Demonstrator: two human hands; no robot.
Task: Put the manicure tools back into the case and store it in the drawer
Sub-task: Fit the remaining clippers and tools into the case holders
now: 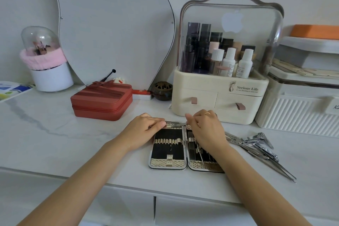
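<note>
An open manicure case (169,149) with black lining and gold woven trim lies flat on the white marble top. My left hand (145,130) presses on its upper left corner. My right hand (205,128) rests over the right half and pinches a small metal tool (178,124) at the case's top edge. A few thin tools sit in the right half, partly hidden by my hand. A pile of loose steel clippers and tweezers (260,147) lies to the right of the case.
Behind the case stands a cream cosmetics organiser (220,97) with two small drawers with pink pulls. A red zipped box (102,102) sits to the left, a white ribbed box (297,113) to the right. White desk drawers (192,211) are below the front edge.
</note>
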